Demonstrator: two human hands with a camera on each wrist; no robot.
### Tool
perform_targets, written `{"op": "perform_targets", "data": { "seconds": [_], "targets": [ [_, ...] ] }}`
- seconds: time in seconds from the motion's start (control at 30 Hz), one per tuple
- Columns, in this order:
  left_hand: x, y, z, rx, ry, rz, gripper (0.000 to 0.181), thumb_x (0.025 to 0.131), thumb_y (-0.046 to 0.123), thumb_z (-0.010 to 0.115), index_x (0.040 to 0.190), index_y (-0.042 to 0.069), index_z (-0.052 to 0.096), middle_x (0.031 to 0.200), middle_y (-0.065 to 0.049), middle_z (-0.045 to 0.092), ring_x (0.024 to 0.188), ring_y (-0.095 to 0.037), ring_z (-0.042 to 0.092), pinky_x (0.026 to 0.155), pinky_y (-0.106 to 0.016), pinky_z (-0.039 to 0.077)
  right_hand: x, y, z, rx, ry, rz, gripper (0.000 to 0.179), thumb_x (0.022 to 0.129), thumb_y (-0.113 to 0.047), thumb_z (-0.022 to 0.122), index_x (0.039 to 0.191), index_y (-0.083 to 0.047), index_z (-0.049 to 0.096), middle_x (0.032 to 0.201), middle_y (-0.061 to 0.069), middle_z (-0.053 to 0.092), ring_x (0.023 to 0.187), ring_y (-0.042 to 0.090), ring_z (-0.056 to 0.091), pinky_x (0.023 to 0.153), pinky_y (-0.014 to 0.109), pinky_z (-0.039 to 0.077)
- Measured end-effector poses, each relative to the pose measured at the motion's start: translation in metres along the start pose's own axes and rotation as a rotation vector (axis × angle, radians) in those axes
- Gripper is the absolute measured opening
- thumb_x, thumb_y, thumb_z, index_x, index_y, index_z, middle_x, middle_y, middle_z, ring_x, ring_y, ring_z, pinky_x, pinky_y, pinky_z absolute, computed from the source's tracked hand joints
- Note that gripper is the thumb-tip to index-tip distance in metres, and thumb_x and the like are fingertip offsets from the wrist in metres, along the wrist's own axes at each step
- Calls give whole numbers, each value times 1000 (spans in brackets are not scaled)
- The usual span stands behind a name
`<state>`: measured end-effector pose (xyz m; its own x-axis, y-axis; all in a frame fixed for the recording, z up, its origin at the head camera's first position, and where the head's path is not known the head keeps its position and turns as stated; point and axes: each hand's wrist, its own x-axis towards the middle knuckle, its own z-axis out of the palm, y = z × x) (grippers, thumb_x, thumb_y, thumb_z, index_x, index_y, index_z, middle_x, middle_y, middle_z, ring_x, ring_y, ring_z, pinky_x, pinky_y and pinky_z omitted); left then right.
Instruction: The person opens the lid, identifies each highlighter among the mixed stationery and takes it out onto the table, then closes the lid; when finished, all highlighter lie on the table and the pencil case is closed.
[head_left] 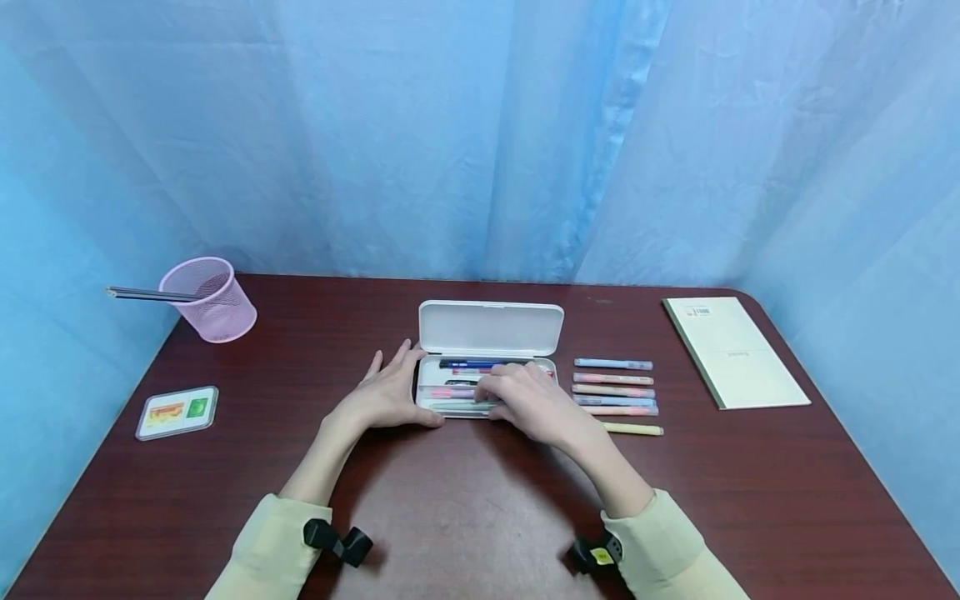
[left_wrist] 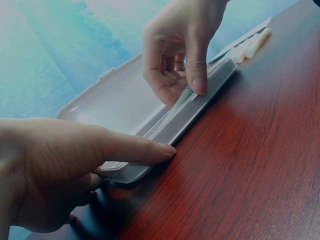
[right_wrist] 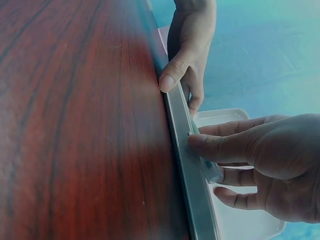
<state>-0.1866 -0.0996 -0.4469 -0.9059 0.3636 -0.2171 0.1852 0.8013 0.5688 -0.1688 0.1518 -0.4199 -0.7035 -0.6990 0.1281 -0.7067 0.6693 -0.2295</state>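
Note:
A white pencil case stands with its lid up, several pens lying inside. My left hand holds the case's left end, the thumb along the front edge and the other fingers round the side. Over the right half of the case, my right hand reaches in with curled fingers. Between its thumb and fingers is a pale green pen, lying along the front wall. The right hand hides part of the case's contents.
Several pastel pens lie in a row right of the case. A white notebook lies at the right. At the left are a pink mesh cup, tilted, with thin dark sticks, and a small flat case.

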Motion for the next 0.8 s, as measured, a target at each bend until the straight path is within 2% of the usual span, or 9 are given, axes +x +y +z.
{"op": "perform_targets", "data": {
  "seconds": [0.17, 0.37, 0.57, 0.8],
  "targets": [
    [0, 0, 0, 2, 0, 0, 109, 74, 47, 87, 157, 7, 30, 171, -20, 22, 162, -35, 13, 131, -61, 1, -2, 1, -5, 7, 0, 24, 12, 90, -17, 78, 102, -21, 77, 100, -6, 73, 91, 15, 70, 79, 36, 55],
    [0, -1, -1, 10, 0, 8, 109, 74, 46, 87, 157, 6, 30, 170, -22, 22, 162, -36, 13, 131, -62, 2, -15, 16, -16, 79, -1, 86, 14, 93, -13, 75, 106, -18, 78, 100, -5, 75, 87, 10, 68, 76, 31, 56],
    [0, -1, -1, 11, 3, 8, 108, 74, 45, 87, 157, 6, 30, 170, -21, 22, 162, -35, 13, 131, -62, 2, -47, 41, -32, 109, 7, 143, 17, 92, -11, 76, 107, -17, 77, 101, -6, 73, 87, 6, 67, 78, 31, 57],
    [0, -1, 0, 1, 1, 13, 108, 74, 46, 87, 157, 6, 31, 171, -20, 22, 162, -35, 13, 131, -61, 1, -91, 71, -45, 80, 16, 198, 17, 89, -12, 80, 100, -23, 75, 98, -13, 73, 86, 2, 65, 75, 26, 54]
  ]
}}
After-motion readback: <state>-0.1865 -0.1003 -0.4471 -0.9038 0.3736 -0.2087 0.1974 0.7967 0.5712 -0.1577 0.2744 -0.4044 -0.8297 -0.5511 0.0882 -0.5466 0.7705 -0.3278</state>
